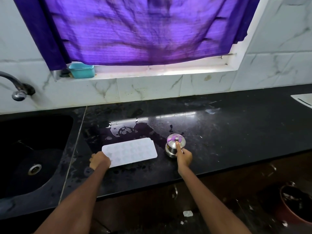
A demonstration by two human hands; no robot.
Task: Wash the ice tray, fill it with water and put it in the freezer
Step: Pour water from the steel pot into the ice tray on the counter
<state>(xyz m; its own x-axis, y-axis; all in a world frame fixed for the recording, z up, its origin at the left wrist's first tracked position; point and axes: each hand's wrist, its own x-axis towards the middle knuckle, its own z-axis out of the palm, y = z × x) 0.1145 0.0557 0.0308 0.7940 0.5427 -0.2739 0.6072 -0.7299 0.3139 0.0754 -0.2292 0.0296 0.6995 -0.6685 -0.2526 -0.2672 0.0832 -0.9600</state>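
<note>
Ice tray (130, 152) laid flat on the wet worktop (219, 132).
Its near-left corner is gripped by the left hand (99, 160); the steel pot (174, 147) beside it is grasped by the right hand (184, 157).

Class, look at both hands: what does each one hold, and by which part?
The left hand grips the white ice tray at its near-left corner. The right hand holds the steel pot by its near side, forefinger on the lid.

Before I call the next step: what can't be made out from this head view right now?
- Ice tray: overexposed white, so water in the cells is unreadable; left hand covers its near-left corner.
- Steel pot: lid on, contents hidden; right hand hides its near side.
- Tap: spout cut off by the left edge.
- Freezer: not in view.
</note>
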